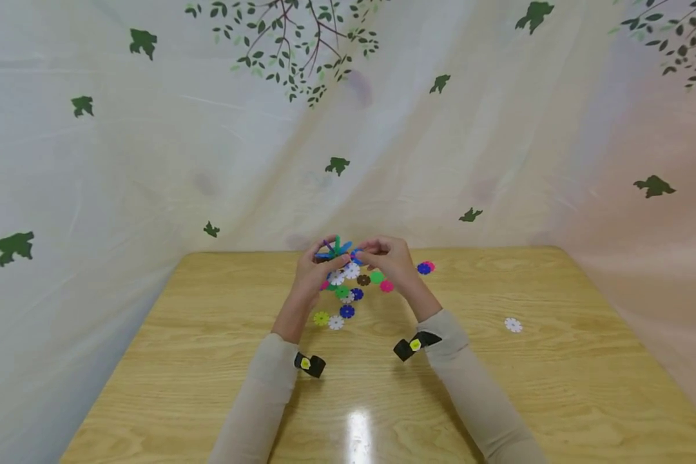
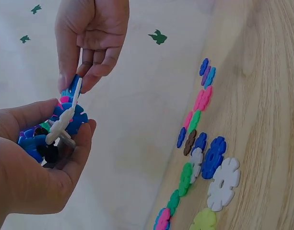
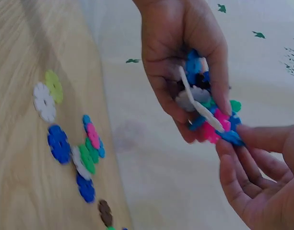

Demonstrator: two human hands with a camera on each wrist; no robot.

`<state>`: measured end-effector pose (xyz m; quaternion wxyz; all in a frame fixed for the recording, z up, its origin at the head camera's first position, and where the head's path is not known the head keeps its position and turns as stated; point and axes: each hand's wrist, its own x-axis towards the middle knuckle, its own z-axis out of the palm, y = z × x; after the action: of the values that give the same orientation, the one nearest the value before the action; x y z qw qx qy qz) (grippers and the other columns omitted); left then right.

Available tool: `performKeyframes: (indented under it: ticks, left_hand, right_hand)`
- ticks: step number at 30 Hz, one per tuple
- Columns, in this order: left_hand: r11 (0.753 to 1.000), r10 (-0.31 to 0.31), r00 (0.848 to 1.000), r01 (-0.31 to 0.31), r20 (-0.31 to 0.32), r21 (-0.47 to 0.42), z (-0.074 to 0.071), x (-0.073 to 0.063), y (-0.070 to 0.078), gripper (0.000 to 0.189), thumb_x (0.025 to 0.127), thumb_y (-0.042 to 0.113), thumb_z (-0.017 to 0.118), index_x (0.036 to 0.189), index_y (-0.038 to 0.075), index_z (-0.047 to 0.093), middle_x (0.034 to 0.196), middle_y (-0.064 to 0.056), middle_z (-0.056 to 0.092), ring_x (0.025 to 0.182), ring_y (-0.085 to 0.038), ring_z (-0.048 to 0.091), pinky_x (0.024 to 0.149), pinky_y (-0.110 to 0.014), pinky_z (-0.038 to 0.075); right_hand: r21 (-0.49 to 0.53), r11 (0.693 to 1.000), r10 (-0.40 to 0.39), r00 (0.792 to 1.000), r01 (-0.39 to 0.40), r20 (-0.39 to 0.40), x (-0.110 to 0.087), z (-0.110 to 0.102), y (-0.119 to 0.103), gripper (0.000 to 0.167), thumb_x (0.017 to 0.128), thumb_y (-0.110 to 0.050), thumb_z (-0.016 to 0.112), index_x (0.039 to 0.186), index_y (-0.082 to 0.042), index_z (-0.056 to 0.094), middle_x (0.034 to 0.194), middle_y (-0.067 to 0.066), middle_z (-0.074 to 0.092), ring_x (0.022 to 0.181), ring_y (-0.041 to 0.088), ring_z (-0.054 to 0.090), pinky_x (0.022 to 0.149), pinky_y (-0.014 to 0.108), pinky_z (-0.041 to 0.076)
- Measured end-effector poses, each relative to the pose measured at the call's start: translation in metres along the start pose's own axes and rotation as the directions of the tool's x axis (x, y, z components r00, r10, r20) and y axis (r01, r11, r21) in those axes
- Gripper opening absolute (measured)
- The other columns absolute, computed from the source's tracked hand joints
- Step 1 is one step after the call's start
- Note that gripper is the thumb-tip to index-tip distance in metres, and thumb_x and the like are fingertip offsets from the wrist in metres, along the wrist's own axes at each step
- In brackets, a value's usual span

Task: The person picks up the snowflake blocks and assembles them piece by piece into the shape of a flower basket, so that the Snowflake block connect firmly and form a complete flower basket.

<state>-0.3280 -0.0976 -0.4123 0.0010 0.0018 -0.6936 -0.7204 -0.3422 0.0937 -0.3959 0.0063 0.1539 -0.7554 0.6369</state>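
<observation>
Above the table's far side, my left hand (image 1: 312, 269) grips a cluster of interlocking snowflake discs (image 2: 54, 130). Blue, pink, white, green and black discs show in it, joined at their slots at various angles. The left thumb and fingers wrap around it from both sides, hiding part of it. My right hand (image 1: 393, 259) pinches a blue disc (image 3: 231, 138) between thumb and fingers at the cluster's edge. That disc meets a pink disc (image 3: 215, 136) and a white disc (image 3: 209, 116) seen edge-on in the right wrist view.
Loose discs lie below the hands on the wooden table (image 1: 209, 367), among them a yellow disc (image 1: 321, 319), a brown disc (image 1: 363, 280) and several blue, green and white ones. One white disc (image 1: 513, 325) lies apart at the right. A leaf-printed cloth (image 1: 255, 154) hangs behind.
</observation>
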Motion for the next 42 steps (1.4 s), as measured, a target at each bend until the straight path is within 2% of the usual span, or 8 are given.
performKeyframes:
  ticks: [6, 12, 17, 21, 27, 34, 39, 42]
  left_hand:
    - [0.999, -0.024, 0.999, 0.025, 0.02, -0.025, -0.006, 0.0, 0.002, 0.056, 0.091, 0.017, 0.078, 0.143, 0.021, 0.057, 0.115, -0.01, 0.058, 0.098, -0.018, 0.059, 0.076, -0.024, 0.057]
    - [0.994, -0.08, 0.996, 0.082, 0.031, -0.073, -0.015, -0.002, 0.001, 0.053, 0.093, 0.017, 0.075, 0.143, 0.02, 0.056, 0.112, -0.007, 0.058, 0.094, -0.016, 0.061, 0.068, -0.022, 0.058]
    - [0.991, -0.097, 0.995, 0.099, 0.027, -0.085, -0.017, -0.003, 0.003, 0.05, 0.095, 0.018, 0.073, 0.141, 0.018, 0.055, 0.11, -0.005, 0.062, 0.092, -0.015, 0.063, 0.066, -0.021, 0.055]
    - [0.988, -0.125, 0.992, 0.127, 0.033, -0.085, -0.017, -0.005, 0.005, 0.048, 0.096, 0.02, 0.072, 0.141, 0.017, 0.054, 0.108, -0.004, 0.063, 0.092, -0.014, 0.063, 0.068, -0.021, 0.055]
    - [0.988, -0.118, 0.991, 0.123, 0.061, -0.095, -0.015, -0.007, 0.004, 0.052, 0.094, 0.017, 0.074, 0.142, 0.015, 0.054, 0.11, -0.005, 0.058, 0.09, -0.013, 0.061, 0.069, -0.019, 0.054]
    - [0.99, -0.092, 0.993, 0.099, 0.076, -0.101, -0.016, -0.005, 0.003, 0.053, 0.091, 0.013, 0.076, 0.141, 0.015, 0.057, 0.105, -0.003, 0.055, 0.078, -0.009, 0.056, 0.055, -0.017, 0.043]
    - [0.989, -0.088, 0.992, 0.097, 0.089, -0.107, -0.018, -0.002, 0.001, 0.049, 0.093, 0.011, 0.074, 0.139, 0.014, 0.057, 0.11, -0.004, 0.056, 0.08, -0.009, 0.058, 0.057, -0.017, 0.047]
    - [0.988, -0.093, 0.991, 0.105, 0.1, -0.118, -0.018, -0.001, 0.001, 0.047, 0.093, 0.011, 0.074, 0.138, 0.012, 0.059, 0.12, -0.008, 0.057, 0.092, -0.013, 0.062, 0.065, -0.018, 0.054]
  right_hand:
    - [-0.224, 0.974, 0.018, 0.977, 0.031, 0.213, -0.003, -0.039, -0.016, 0.027, 0.095, -0.015, 0.073, 0.118, 0.0, 0.071, 0.103, 0.018, 0.075, 0.087, 0.018, 0.072, 0.083, 0.038, 0.062]
    - [-0.443, 0.89, 0.093, 0.907, 0.109, 0.41, -0.017, -0.102, -0.021, 0.023, 0.093, -0.007, 0.074, 0.113, 0.002, 0.07, 0.099, 0.015, 0.075, 0.092, 0.025, 0.071, 0.082, 0.029, 0.06]
    - [-0.576, 0.808, 0.204, 0.856, 0.126, 0.474, -0.041, -0.152, -0.011, 0.024, 0.089, -0.009, 0.078, 0.111, -0.001, 0.071, 0.098, 0.013, 0.072, 0.093, 0.021, 0.068, 0.08, 0.026, 0.057]
    - [-0.614, 0.783, 0.28, 0.823, 0.102, 0.494, -0.067, -0.189, 0.003, 0.029, 0.087, -0.008, 0.08, 0.112, 0.003, 0.071, 0.099, 0.016, 0.07, 0.09, 0.017, 0.066, 0.078, 0.025, 0.057]
    - [-0.635, 0.772, 0.352, 0.834, -0.001, 0.426, -0.103, -0.231, 0.022, 0.032, 0.086, -0.006, 0.08, 0.114, 0.006, 0.069, 0.101, 0.019, 0.067, 0.087, 0.018, 0.064, 0.073, 0.025, 0.056]
    - [-0.663, 0.745, 0.407, 0.837, -0.072, 0.366, -0.118, -0.247, 0.042, 0.036, 0.075, -0.003, 0.087, 0.104, 0.005, 0.067, 0.093, 0.014, 0.065, 0.084, 0.017, 0.057, 0.069, 0.025, 0.051]
    - [-0.627, 0.778, 0.354, 0.859, -0.052, 0.368, -0.121, -0.248, 0.055, 0.029, 0.075, 0.0, 0.084, 0.097, 0.005, 0.065, 0.086, 0.01, 0.065, 0.077, 0.01, 0.055, 0.065, 0.023, 0.051]
    - [-0.615, 0.788, 0.309, 0.875, -0.016, 0.373, -0.12, -0.243, 0.059, 0.025, 0.077, -0.002, 0.085, 0.093, 0.004, 0.066, 0.084, 0.01, 0.066, 0.075, 0.007, 0.054, 0.063, 0.022, 0.049]
